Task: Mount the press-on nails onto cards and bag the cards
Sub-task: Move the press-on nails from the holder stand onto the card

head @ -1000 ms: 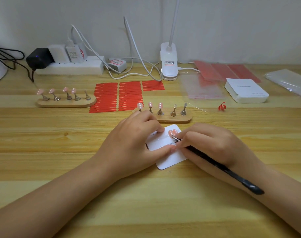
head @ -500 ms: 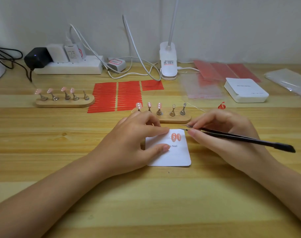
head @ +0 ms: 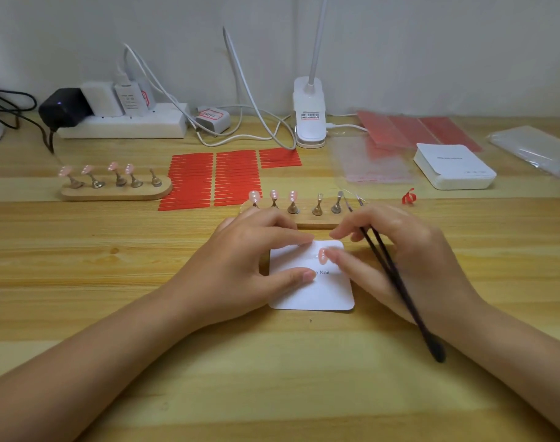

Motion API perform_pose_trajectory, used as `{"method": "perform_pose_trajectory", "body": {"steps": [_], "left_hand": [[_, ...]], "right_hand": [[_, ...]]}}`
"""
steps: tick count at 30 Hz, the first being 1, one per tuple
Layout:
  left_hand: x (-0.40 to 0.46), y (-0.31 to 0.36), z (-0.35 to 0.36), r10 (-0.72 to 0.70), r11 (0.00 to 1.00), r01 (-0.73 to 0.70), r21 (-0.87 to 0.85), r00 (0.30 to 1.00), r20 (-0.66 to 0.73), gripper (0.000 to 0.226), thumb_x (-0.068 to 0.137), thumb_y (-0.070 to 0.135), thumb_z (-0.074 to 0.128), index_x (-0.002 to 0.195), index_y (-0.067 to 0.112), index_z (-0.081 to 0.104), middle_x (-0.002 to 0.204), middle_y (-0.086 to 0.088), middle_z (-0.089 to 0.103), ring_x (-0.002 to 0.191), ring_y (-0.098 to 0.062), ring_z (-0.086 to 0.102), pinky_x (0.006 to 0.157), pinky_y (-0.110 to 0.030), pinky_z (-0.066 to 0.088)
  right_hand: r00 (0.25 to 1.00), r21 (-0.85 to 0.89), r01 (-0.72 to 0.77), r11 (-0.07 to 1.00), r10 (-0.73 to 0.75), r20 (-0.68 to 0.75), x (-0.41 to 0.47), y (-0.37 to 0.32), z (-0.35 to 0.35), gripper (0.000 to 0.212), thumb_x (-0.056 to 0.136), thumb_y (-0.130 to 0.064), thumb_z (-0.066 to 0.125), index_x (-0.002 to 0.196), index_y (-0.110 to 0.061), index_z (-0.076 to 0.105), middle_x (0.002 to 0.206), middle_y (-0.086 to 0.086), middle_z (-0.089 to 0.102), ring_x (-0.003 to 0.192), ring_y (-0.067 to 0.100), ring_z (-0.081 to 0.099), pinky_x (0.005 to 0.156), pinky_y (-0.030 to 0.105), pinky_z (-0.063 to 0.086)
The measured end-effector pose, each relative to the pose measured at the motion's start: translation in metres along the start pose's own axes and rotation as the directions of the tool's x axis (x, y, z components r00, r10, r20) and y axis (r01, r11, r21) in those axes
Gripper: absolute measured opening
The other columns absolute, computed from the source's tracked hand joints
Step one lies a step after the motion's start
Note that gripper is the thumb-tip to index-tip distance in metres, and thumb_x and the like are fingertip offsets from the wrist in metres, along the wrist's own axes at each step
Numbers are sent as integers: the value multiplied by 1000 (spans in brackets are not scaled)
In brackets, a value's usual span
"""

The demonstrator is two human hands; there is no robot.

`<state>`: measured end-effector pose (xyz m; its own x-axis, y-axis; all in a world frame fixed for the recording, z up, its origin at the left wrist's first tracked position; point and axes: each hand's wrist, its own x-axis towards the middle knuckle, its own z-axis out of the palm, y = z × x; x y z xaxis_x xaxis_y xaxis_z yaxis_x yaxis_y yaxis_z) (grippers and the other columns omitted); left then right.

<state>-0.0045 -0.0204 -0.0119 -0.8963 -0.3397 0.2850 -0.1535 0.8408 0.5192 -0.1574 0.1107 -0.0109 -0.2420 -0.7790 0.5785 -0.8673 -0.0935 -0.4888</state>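
Observation:
A white card (head: 320,291) lies on the wooden table in front of me, with pink press-on nails (head: 321,255) stuck near its top. My left hand (head: 243,266) pins the card down with forefinger and thumb. My right hand (head: 400,250) holds black tweezers (head: 396,275) between its fingers, tips pointing away, while its thumb presses on a nail on the card. Just behind the card a wooden stand (head: 310,221) carries three pink nails (head: 273,196) and two bare pegs.
A second wooden stand with nails (head: 112,191) sits at the left. Red adhesive strips (head: 214,180) lie mid-table. Clear bags (head: 368,164), a stack of white cards (head: 454,167), a red scrap (head: 408,196), a lamp base (head: 309,122) and a power strip (head: 122,122) line the back.
My right hand swung the tweezers from pointing sideways to pointing away and moved its thumb onto the nails on the card. The left hand keeps holding the card.

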Motion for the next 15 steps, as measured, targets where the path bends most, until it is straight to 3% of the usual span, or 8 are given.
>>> {"method": "perform_pose_trajectory", "body": {"steps": [3,7,15], "left_hand": [[1,0,1,-3,1000,3,-6,1000,-4,54,74,58,48,112,24,65,103,13,55,96,-3,46,89,-35,40],[1,0,1,-6,1000,6,-14,1000,-8,55,73,59,49,114,25,64,104,14,55,100,-4,48,90,-37,41],[1,-1,1,-3,1000,3,-27,1000,-12,55,73,59,49,114,26,63,103,17,55,99,-1,47,90,-40,41]], "right_hand": [[993,6,-29,1000,28,118,0,1,1,23,72,-30,70,81,-31,49,80,-2,65,79,19,58,74,39,47],[984,63,-60,996,49,169,1,1,0,28,75,-26,74,81,-35,48,81,-1,66,81,21,58,79,44,46],[978,172,-98,980,63,199,2,2,0,29,78,-12,75,77,-30,52,76,3,63,81,27,60,72,46,49]]}}
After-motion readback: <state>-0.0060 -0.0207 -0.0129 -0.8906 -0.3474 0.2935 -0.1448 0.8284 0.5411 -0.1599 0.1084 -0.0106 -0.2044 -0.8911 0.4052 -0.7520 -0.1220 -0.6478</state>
